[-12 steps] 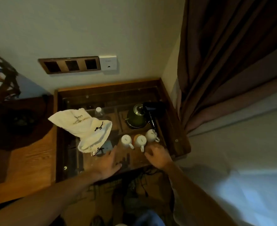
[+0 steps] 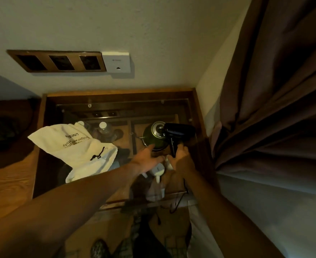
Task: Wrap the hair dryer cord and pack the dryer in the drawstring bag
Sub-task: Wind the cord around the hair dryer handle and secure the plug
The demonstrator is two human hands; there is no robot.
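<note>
Our right hand (image 2: 178, 157) grips the black hair dryer (image 2: 177, 133) by its handle; left hand (image 2: 147, 158) open beside it (white drawstring bag (image 2: 75, 149) left).

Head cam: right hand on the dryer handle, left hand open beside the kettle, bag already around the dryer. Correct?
Not the bag. In the head view the white drawstring bag lies apart, left of the hair dryer, holding nothing of it. The right hand is at its handle; the left hand is open beside the green kettle.
</note>
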